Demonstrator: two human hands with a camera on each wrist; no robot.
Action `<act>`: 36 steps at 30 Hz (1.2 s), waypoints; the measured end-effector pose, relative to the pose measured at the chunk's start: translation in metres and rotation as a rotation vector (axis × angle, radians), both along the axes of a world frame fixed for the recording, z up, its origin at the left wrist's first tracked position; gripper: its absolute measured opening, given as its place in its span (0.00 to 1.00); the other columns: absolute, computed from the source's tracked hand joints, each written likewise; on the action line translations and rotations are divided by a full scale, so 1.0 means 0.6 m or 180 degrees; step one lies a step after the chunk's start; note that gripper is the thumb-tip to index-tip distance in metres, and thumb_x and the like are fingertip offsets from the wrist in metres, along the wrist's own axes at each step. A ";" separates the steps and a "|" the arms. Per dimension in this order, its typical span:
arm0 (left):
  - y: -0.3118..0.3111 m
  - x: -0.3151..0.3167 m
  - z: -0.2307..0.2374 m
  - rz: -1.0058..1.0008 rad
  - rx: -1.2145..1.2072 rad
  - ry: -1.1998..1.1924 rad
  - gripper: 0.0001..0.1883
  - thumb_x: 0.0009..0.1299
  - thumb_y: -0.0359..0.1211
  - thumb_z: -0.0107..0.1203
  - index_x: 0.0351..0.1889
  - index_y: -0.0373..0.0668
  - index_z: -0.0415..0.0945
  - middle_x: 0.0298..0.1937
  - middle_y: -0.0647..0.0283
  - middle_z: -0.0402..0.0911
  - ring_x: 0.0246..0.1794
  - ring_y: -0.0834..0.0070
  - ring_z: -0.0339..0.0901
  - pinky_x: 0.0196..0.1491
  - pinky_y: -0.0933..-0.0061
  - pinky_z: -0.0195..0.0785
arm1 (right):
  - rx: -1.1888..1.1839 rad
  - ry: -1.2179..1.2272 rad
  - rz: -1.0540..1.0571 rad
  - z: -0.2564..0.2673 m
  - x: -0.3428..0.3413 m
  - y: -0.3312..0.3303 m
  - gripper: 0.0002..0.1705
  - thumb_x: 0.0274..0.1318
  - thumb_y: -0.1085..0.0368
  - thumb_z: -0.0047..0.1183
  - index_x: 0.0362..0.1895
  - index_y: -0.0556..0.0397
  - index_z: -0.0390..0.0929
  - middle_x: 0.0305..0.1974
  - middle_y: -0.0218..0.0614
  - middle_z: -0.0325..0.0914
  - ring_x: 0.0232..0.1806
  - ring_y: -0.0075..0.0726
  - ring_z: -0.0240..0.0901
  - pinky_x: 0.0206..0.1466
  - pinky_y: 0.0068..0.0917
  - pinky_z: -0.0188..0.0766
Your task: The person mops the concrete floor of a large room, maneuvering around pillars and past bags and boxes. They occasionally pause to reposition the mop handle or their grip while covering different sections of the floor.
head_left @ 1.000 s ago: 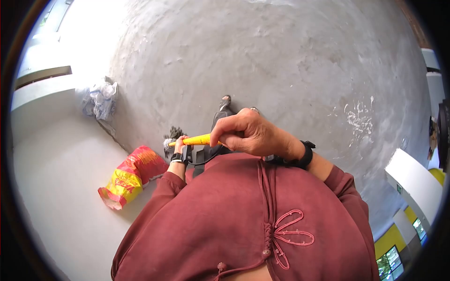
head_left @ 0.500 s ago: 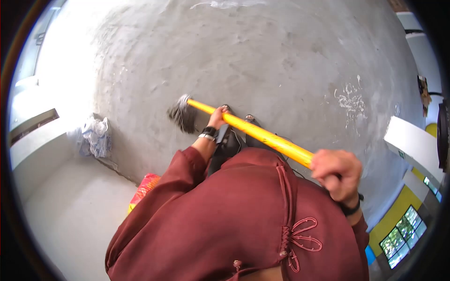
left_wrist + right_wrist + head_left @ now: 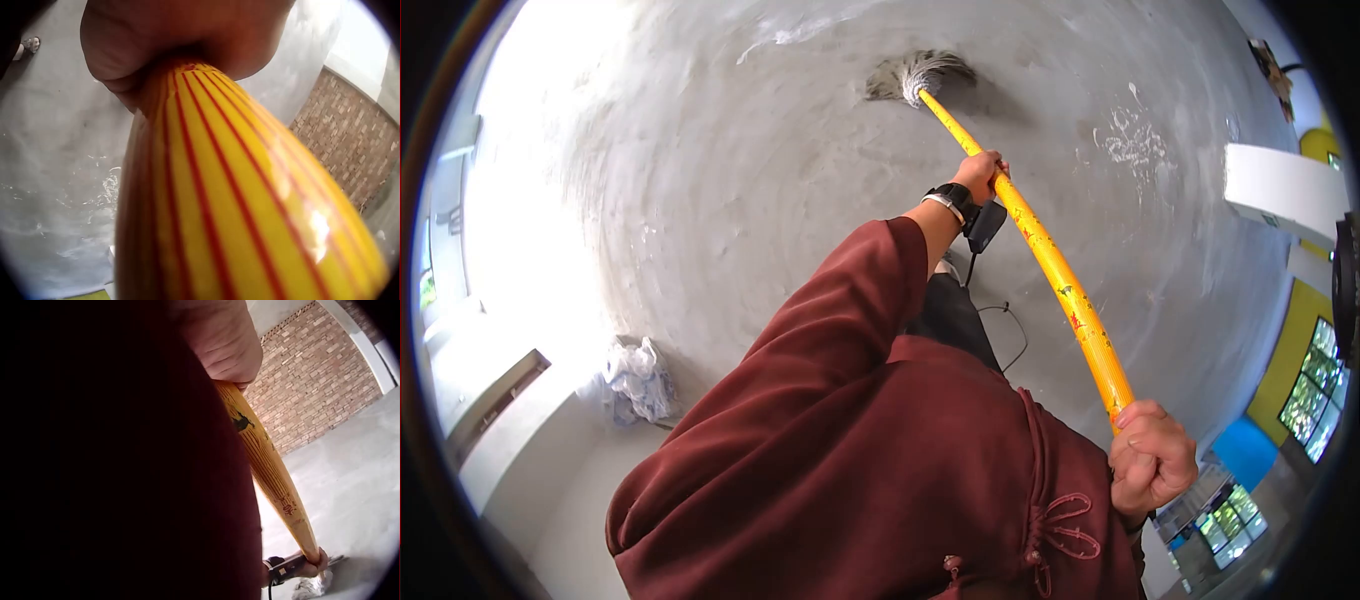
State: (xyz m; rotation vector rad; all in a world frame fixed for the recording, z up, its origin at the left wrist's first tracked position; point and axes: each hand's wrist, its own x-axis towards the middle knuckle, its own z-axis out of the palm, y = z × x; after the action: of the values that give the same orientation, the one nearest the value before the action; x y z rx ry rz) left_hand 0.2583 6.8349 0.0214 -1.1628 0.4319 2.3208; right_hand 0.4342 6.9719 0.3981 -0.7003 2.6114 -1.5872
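A mop with a yellow handle (image 3: 1060,275) slants across the head view. Its grey-white string head (image 3: 919,80) is fanned out on the grey floor at the top. My left hand (image 3: 980,176) grips the handle partway down, nearer the strings. At the upper end, beside my hip, the right hand (image 3: 1152,456) has its fingers curled round the handle. The left wrist view shows the red-striped handle (image 3: 206,181) close up, running into the gripping hand (image 3: 187,37). In the right wrist view a dark red sleeve or shirt hides much of the scene.
Grey concrete floor (image 3: 800,200) with white stains (image 3: 1135,140) spreads around me. At the left a plastic bag (image 3: 638,378) lies by a low white wall. A white block-like structure (image 3: 1280,185) stands at the right. A brick-patterned surface (image 3: 325,375) shows in the right wrist view.
The mop head has swung from beside my feet at the left, forward to the top middle. My left arm has reached out with it, while the right hand has moved right and back toward my hip.
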 end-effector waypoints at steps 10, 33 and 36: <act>-0.030 0.173 -0.139 -0.1299 -0.0991 0.0023 0.08 0.64 0.37 0.45 0.32 0.43 0.67 0.28 0.64 0.72 0.28 0.70 0.72 0.34 0.63 0.68 | -0.0539 -0.0472 -0.1006 -0.074 0.058 0.053 0.10 0.34 0.78 0.38 0.23 0.59 0.72 0.15 0.33 0.70 0.14 0.29 0.68 0.25 0.26 0.70; 0.185 0.540 -0.215 -0.1797 0.0222 -0.0907 0.12 0.62 0.28 0.47 0.19 0.47 0.56 0.16 0.71 0.61 0.18 0.81 0.63 0.26 0.79 0.61 | -0.0986 -0.1702 -0.1495 -0.131 0.549 0.445 0.10 0.36 0.77 0.50 0.26 0.53 0.78 0.22 0.35 0.76 0.24 0.35 0.74 0.28 0.27 0.68; 0.358 0.607 -0.216 -0.2754 -0.0531 -0.0561 0.12 0.63 0.33 0.45 0.18 0.45 0.59 0.16 0.67 0.61 0.17 0.74 0.62 0.26 0.72 0.61 | -0.0884 -0.1323 -0.2227 -0.105 0.675 0.476 0.08 0.40 0.74 0.51 0.29 0.52 0.79 0.25 0.36 0.76 0.26 0.39 0.74 0.30 0.28 0.69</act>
State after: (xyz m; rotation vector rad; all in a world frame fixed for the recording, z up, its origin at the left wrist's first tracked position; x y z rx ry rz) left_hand 0.6227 7.0500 -0.1080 -0.9692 0.8691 1.4452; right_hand 0.8390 7.2576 0.3353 0.5804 2.4490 -1.9820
